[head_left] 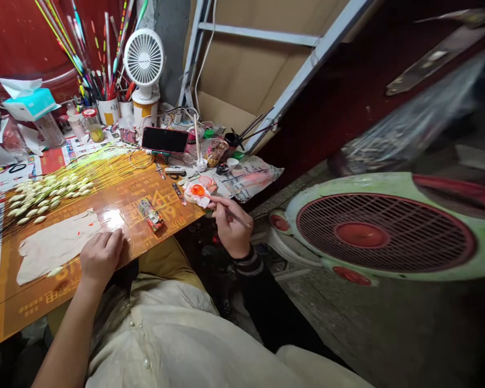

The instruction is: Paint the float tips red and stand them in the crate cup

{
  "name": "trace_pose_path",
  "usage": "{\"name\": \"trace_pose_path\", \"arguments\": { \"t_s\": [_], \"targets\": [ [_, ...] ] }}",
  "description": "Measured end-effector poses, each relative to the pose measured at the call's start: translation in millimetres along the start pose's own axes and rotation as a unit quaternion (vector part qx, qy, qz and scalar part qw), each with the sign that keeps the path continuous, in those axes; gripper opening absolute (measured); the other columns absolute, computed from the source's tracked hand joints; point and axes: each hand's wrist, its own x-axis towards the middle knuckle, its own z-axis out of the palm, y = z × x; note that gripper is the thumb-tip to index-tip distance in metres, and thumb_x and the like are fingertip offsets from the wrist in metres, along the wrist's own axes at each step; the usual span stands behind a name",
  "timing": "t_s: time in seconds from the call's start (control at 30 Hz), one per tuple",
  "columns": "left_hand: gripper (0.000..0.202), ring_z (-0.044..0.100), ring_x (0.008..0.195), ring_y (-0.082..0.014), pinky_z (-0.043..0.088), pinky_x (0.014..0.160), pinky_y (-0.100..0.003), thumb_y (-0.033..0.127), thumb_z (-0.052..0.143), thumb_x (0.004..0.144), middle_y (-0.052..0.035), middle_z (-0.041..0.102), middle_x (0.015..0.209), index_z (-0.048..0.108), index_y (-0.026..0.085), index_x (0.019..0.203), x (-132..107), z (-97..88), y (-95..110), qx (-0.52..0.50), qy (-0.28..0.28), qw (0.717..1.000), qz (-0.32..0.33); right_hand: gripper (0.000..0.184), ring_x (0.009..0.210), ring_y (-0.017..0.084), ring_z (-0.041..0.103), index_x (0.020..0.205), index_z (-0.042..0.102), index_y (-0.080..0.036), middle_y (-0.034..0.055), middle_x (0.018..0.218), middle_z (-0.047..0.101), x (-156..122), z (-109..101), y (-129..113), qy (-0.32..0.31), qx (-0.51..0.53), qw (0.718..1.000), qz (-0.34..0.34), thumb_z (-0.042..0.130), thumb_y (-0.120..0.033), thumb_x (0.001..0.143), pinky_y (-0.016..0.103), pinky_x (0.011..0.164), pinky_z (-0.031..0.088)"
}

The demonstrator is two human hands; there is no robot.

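At the cloth's (59, 242) right edge, the left hand (101, 256) lies half-curled, its hold unclear; well right of the cloth, the right hand (233, 229) pinches a stick (210, 198).

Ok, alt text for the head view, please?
The right hand holds a slender tool at glossy orange paint; the left hand rests by a flat cream cloth. Pale oval pieces cluster beyond on an orange tabletop.

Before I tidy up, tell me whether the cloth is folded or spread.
Spread: the cloth lies largely flat on the table, its broad face showing beside the left hand.
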Motion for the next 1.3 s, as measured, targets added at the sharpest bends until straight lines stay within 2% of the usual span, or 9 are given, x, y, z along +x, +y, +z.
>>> {"name": "trace_pose_path", "arguments": {
  "t_s": [0.1, 0.2, 0.3, 0.4, 0.47, 0.63, 0.83, 1.1, 1.3],
  "targets": [
    [0.020, 0.061, 0.071, -0.0183, 0.042, 0.065, -0.032, 0.026, 0.058, 0.092, -0.0039, 0.069, 0.080, 0.063, 0.021, 0.111, 1, 0.5, -1, -0.008, 0.003, 1.000, -0.004, 0.029, 0.073, 0.015, 0.067, 0.099, 0.069, -0.018, 0.0055, 0.085, 0.073, 23, -13, 11, 0.017, -0.032, 0.999, 0.008, 0.046, -0.035, 0.097, 0.028, 0.074, 0.055],
    [0.019, 0.061, 0.070, -0.0180, 0.043, 0.065, -0.031, 0.027, 0.060, 0.092, -0.0030, 0.068, 0.078, 0.063, 0.021, 0.110, 3, 1.4, -2, 0.000, 0.010, 1.000, -0.003, 0.031, 0.068, 0.014, 0.066, 0.089, 0.069, -0.018, 0.0043, 0.076, 0.071, 39, -15, 19, 0.029, -0.051, 0.998, 0.018, 0.045, -0.035, 0.097, 0.026, 0.068, 0.052],
    [0.018, 0.060, 0.068, -0.0177, 0.043, 0.064, -0.030, 0.027, 0.062, 0.091, -0.0029, 0.068, 0.077, 0.063, 0.020, 0.107, 5, 1.2, -2, 0.015, 0.020, 1.000, 0.001, 0.032, 0.066, 0.014, 0.065, 0.086, 0.068, -0.018, 0.0037, 0.073, 0.070, 48, -7, 27, -0.014, -0.036, 0.999, 0.029, 0.044, -0.036, 0.097, 0.026, 0.066, 0.050],
    [0.016, 0.060, 0.068, -0.0174, 0.043, 0.064, -0.029, 0.027, 0.063, 0.091, -0.0028, 0.067, 0.077, 0.063, 0.019, 0.105, 6, -0.1, -1, 0.020, 0.020, 1.000, 0.005, 0.030, 0.072, 0.015, 0.066, 0.087, 0.068, -0.018, 0.0055, 0.082, 0.072, 52, 4, 34, -0.060, -0.018, 0.998, 0.032, 0.045, -0.035, 0.096, 0.025, 0.068, 0.050],
    [0.015, 0.059, 0.069, -0.0173, 0.043, 0.065, -0.029, 0.027, 0.063, 0.091, -0.0027, 0.068, 0.077, 0.064, 0.019, 0.104, 7, -1.0, -1, 0.019, 0.017, 1.000, 0.006, 0.029, 0.073, 0.015, 0.066, 0.087, 0.067, -0.018, 0.0066, 0.085, 0.073, 54, 10, 38, -0.071, -0.028, 0.997, 0.028, 0.045, -0.034, 0.096, 0.025, 0.069, 0.049],
    [0.014, 0.060, 0.068, -0.0166, 0.042, 0.065, -0.028, 0.027, 0.062, 0.092, -0.0026, 0.068, 0.077, 0.064, 0.019, 0.103, 7, -1.5, 0, 0.019, 0.015, 1.000, 0.005, 0.031, 0.067, 0.015, 0.064, 0.083, 0.067, -0.018, 0.0050, 0.074, 0.071, 53, 15, 41, -0.087, -0.060, 0.994, 0.007, 0.044, -0.034, 0.096, 0.026, 0.068, 0.046],
    [0.015, 0.060, 0.070, -0.0158, 0.042, 0.067, -0.027, 0.028, 0.064, 0.091, -0.0030, 0.068, 0.077, 0.066, 0.017, 0.102, 7, -1.2, -1, 0.021, 0.011, 1.000, 0.007, 0.031, 0.077, 0.017, 0.066, 0.088, 0.067, -0.019, 0.0064, 0.083, 0.072, 47, 15, 42, -0.069, -0.049, 0.996, 0.006, 0.043, -0.038, 0.097, 0.028, 0.073, 0.049],
    [0.016, 0.060, 0.070, -0.0160, 0.042, 0.067, -0.026, 0.028, 0.066, 0.090, -0.0026, 0.068, 0.077, 0.066, 0.018, 0.103, 7, 0.4, -2, 0.013, 0.018, 1.000, 0.002, 0.028, 0.079, 0.016, 0.068, 0.094, 0.068, -0.020, 0.0052, 0.089, 0.073, 35, -1, 36, -0.067, -0.019, 0.997, 0.017, 0.046, -0.036, 0.097, 0.028, 0.074, 0.052],
    [0.017, 0.060, 0.069, -0.0160, 0.041, 0.065, -0.026, 0.028, 0.067, 0.090, -0.0023, 0.068, 0.076, 0.067, 0.018, 0.103, 6, 1.7, -3, 0.010, 0.025, 1.000, 0.001, 0.027, 0.066, 0.012, 0.064, 0.091, 0.070, -0.020, 0.0022, 0.081, 0.072, 38, -16, 33, -0.065, 0.012, 0.997, 0.050, 0.048, -0.035, 0.096, 0.025, 0.068, 0.050]
  ]
}}
